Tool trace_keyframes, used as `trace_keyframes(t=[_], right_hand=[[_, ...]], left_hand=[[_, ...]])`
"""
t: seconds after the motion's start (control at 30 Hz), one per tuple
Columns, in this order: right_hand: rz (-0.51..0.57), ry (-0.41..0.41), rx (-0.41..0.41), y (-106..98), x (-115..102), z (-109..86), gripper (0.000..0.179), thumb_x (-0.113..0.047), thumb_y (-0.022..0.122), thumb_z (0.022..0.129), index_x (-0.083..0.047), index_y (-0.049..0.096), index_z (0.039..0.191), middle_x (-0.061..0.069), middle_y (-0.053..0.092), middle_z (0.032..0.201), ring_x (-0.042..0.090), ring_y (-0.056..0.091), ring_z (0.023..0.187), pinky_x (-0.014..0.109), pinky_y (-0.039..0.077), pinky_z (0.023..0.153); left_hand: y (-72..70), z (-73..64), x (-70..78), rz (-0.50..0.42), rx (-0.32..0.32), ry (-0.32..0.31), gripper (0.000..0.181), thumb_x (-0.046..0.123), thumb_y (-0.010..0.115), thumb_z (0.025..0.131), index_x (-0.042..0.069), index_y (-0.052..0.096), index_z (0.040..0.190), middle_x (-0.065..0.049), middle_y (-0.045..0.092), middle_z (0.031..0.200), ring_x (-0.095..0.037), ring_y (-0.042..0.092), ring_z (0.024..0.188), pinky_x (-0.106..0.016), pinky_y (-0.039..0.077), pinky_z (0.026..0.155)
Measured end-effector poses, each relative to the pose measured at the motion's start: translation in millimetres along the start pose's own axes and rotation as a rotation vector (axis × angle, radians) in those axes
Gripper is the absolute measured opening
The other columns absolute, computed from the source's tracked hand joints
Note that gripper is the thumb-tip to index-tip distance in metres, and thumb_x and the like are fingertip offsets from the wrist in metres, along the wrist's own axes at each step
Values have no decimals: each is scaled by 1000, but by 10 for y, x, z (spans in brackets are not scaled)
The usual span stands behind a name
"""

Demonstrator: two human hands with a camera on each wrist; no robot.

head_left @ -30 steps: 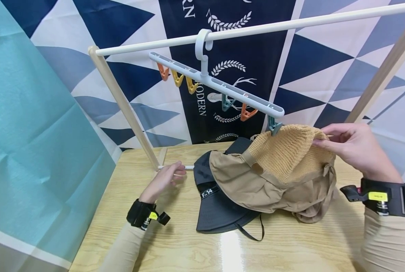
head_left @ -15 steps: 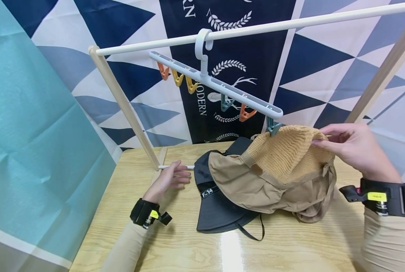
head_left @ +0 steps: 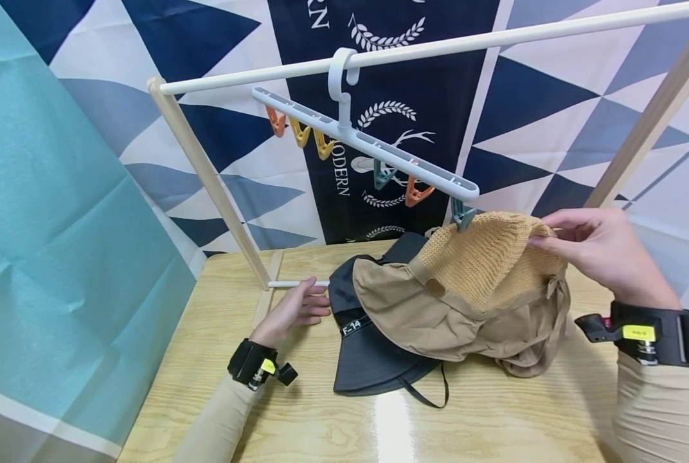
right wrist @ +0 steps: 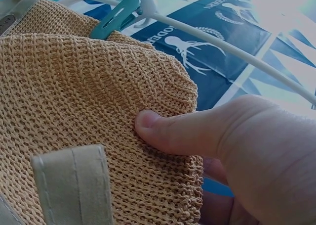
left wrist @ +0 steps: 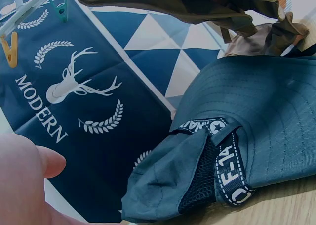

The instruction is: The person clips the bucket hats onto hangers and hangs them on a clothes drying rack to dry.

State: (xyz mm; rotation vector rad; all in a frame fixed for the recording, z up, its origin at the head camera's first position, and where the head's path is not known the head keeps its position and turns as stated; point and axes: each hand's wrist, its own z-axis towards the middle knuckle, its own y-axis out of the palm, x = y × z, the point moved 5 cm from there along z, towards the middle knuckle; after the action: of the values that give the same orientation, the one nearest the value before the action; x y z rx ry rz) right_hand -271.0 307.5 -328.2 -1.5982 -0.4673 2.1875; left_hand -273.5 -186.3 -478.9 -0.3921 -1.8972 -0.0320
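Observation:
My right hand (head_left: 601,254) pinches the edge of the woven crown of a tan hat (head_left: 489,257), thumb on the near side, as the right wrist view shows. A teal clip (right wrist: 116,18) at the hanger's right end meets the top of that crown. Beneath the tan hat's brim lies a dark bucket hat (head_left: 373,360) with an F-14 label and a thin cord, partly covered. Left of it my left hand (head_left: 292,312) hovers low with fingers extended, holding nothing. A light blue clip hanger (head_left: 367,141) hangs tilted from the white rod.
The rack's white rod (head_left: 466,44) crosses above, with a wooden post (head_left: 205,183) at left and another (head_left: 653,116) at right. Orange, yellow and teal clips line the hanger. A patterned cloth backs the wooden table (head_left: 315,411).
My left hand has moved slightly right toward the dark hat, and its fingers have spread out straighter. The right hand keeps its pinch on the tan hat, with almost no motion.

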Motion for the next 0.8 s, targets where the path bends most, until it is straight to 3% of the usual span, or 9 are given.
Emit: trace_keyframes(t=[0.13, 0.27, 0.4, 0.6, 0.7, 0.8], right_hand=[[-14, 2, -9, 7, 0, 5, 19, 7, 87, 91, -10, 88, 102, -17, 81, 74, 1, 73, 65, 19, 51, 60], [-12, 2, -16, 16, -4, 5, 19, 7, 87, 91, -9, 88, 102, -18, 82, 75, 1, 74, 67, 18, 53, 61], [-12, 4, -20, 19, -5, 1, 19, 7, 87, 92, -9, 88, 102, -18, 81, 75, 1, 74, 67, 18, 52, 61], [-13, -5, -22, 48, -21, 6, 18, 6, 88, 91, -9, 88, 102, -17, 82, 75, 0, 75, 67, 17, 53, 62], [-6, -17, -22, 69, -27, 10, 19, 8, 88, 90, -8, 88, 101, -16, 81, 74, -1, 73, 64, 19, 49, 58], [-3, -23, -29, 84, -24, 12, 20, 8, 87, 91, -9, 88, 101, -17, 82, 75, -1, 72, 63, 21, 46, 55]], left_hand=[[47, 23, -6, -32, -6, -10, 76, 52, 33, 119, -7, 49, 164, -34, 64, 156, -42, 75, 133, -47, 62, 113], [93, 43, -16, -67, -12, -17, 75, 51, 35, 119, -9, 50, 161, -33, 67, 152, -29, 79, 115, -40, 65, 103], [145, 56, -31, -106, -36, -24, 72, 48, 35, 119, -9, 53, 158, -23, 75, 137, -16, 76, 100, -34, 65, 96], [225, 68, -67, -175, -101, -38, 70, 47, 36, 119, -10, 54, 156, -5, 78, 112, -12, 76, 88, -32, 67, 90], [264, 81, -103, -206, -134, -54, 64, 44, 39, 120, -9, 57, 149, -1, 76, 104, -11, 77, 85, -32, 68, 89], [305, 96, -148, -213, -146, -65, 46, 34, 49, 119, -7, 59, 139, -2, 72, 101, -10, 75, 80, -29, 69, 86]])
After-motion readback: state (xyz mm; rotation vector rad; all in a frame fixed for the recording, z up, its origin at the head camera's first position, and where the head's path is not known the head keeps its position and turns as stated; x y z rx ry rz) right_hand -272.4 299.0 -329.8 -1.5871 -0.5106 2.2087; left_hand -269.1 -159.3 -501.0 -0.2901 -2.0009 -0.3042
